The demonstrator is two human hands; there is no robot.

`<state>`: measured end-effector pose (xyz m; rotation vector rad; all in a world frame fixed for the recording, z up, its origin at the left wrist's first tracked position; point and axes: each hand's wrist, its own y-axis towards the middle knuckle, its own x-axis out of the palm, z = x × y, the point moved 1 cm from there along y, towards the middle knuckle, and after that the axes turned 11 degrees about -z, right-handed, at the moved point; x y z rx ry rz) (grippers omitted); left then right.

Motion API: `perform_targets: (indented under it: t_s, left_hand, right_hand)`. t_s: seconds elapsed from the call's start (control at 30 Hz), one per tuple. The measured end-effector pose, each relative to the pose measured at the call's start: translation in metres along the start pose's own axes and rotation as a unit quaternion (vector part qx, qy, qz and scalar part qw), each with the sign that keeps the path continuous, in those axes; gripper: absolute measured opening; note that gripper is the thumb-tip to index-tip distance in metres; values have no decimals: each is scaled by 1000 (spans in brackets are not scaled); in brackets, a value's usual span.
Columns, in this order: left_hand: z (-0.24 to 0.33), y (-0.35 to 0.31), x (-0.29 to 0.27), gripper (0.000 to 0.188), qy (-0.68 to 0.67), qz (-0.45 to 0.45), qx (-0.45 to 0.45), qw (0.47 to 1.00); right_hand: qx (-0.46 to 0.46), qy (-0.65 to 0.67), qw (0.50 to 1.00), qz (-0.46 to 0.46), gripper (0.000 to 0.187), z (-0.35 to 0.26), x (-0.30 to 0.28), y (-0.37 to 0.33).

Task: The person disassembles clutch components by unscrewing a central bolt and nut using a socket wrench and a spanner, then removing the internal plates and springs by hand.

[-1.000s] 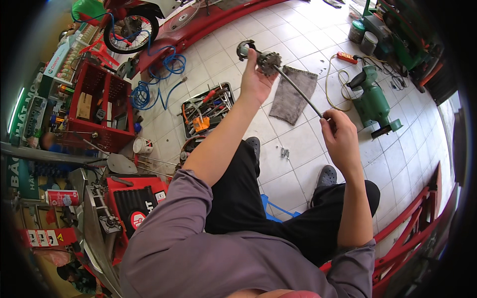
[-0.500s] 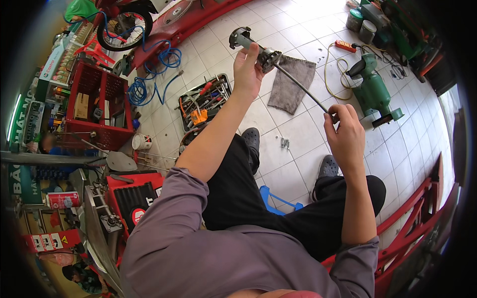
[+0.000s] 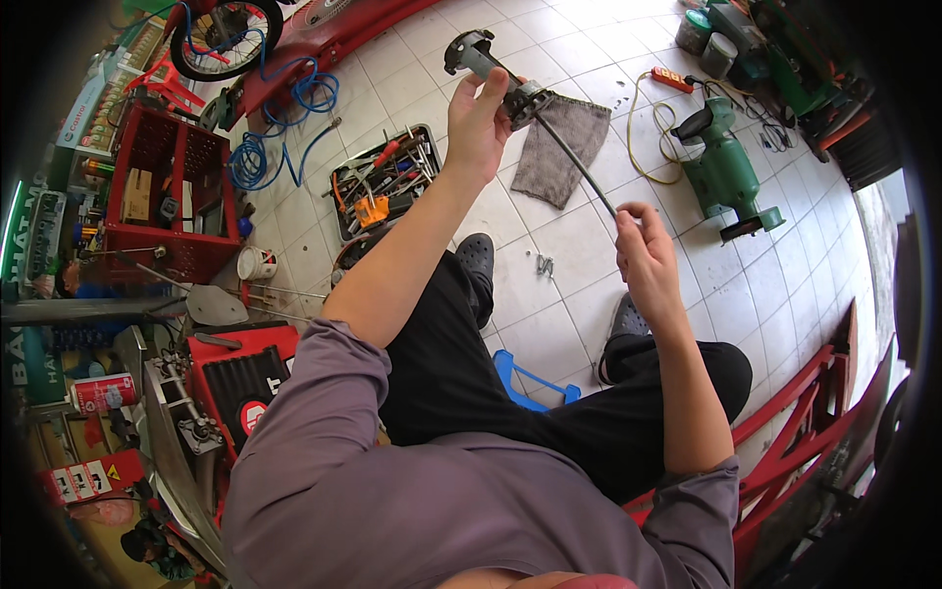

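Note:
Up ahead, my left hand (image 3: 479, 123) is closed around a dark grey flanged metal cylinder (image 3: 483, 61), with a clawed flange at its far end and a ring-shaped collar at its near end. From the collar a thin straight metal rod (image 3: 577, 162) slopes down to the right. My right hand (image 3: 648, 260) pinches the rod's lower end between thumb and fingers. How far the rod goes inside the cylinder is hidden. Behind the rod, a grey-brown cloth (image 3: 561, 152) lies on the tiled floor. Several small metal pieces (image 3: 543, 263) lie on the tiles between my feet.
A tray of hand tools (image 3: 385, 182) sits left of my feet, near a coiled blue hose (image 3: 257, 162) and a red metal cabinet (image 3: 167, 240). Right stands a green bench grinder (image 3: 731, 172), by an orange power strip (image 3: 672, 79). Red frame bars (image 3: 805, 412) rise at right.
The whole view has shifted slightly. My right hand has come a little leftward, and the rod now slopes more steeply. Both hands keep their hold.

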<state>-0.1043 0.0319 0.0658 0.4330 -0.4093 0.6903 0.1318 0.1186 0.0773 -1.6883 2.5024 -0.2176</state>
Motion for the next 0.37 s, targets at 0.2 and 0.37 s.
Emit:
perform_targets:
  t_s: [0.2,0.37]
  left_hand:
    - [0,-2,-3,43,-22,-29,-5,999]
    - [0,-2,-5,45,-16,-31,1,999]
  right_hand:
    - [-95,-52,992,60,21,11,4,4]
    - [-23,-25,999,9,22,14,-5,3]
